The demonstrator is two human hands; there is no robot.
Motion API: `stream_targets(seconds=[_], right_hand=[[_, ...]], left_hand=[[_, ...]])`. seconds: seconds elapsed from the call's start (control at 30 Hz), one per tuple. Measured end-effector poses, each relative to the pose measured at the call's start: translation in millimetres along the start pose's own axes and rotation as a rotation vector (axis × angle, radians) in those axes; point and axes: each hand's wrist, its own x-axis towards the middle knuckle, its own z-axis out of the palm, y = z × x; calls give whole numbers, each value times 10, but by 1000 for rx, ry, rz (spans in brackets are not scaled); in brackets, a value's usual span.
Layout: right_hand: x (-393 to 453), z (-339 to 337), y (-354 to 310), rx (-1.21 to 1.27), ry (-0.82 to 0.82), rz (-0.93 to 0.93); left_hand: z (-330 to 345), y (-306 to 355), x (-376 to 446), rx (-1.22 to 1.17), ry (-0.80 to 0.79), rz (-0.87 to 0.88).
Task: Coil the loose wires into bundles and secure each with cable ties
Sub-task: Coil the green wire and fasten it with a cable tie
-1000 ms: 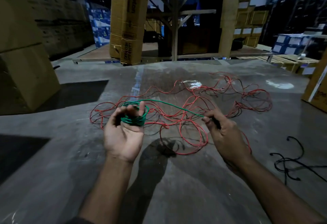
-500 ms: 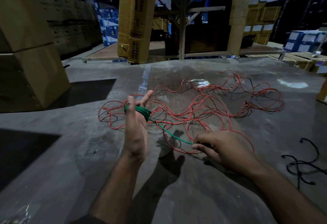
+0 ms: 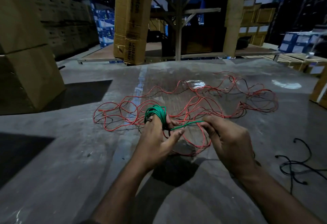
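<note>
Wires are what this job is about, and they lie on a big grey concrete floor (image 3: 53, 153). Everything here is told from the red wire tangle (image 3: 185, 103) in the middle of that floor.

Far left of the tangle stands a stack of big brown cardboard boxes (image 3: 26, 55). Behind the tangle a tall brown carton (image 3: 131, 20) leans upright on a low wooden platform (image 3: 194, 53), with a metal rack (image 3: 178, 16) just beside it. Blue boxes (image 3: 102, 11) are piled further back, behind the carton.

The red wire tangle is loose and wide, spread flat in many loops with some thin dark strands mixed in. To the right of the tangle and nearer to the person, well apart from it, lies a small heap of black wire (image 3: 297, 165).

Over the near edge of the tangle, two bare hands work in the air. The left hand (image 3: 157, 138) has a green wire coil (image 3: 155, 115) wound round its fingers, and the thumb sticks out to the right. A short free end of green wire runs from the coil to the right hand (image 3: 228, 142). The right hand pinches that end between curled fingers, just beside the left hand.
</note>
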Motion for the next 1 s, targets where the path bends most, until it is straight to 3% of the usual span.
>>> stream_targets(seconds=[0.07, 0.17, 0.27, 0.4, 0.53, 0.67, 1.0], right_hand=[[-3, 0, -14, 28, 17, -16], [6, 40, -55, -15, -90, -61], [-6, 105, -54, -72, -160, -76], [-15, 89, -15, -16, -122, 2], [-22, 76, -32, 76, -51, 123], [31, 35, -40, 180, 8, 315], [8, 155, -56, 676, -392, 432]], left_hand=[[-2, 10, 16, -15, 112, 57], [-67, 39, 36, -54, 312, 148], [-86, 70, 20, -5, 382, 191], [-42, 150, 9, -214, 220, 89], [-7, 274, -25, -690, -9, -199], [37, 265, -18, -831, -131, -222], [34, 284, -16, -1247, -257, -292]])
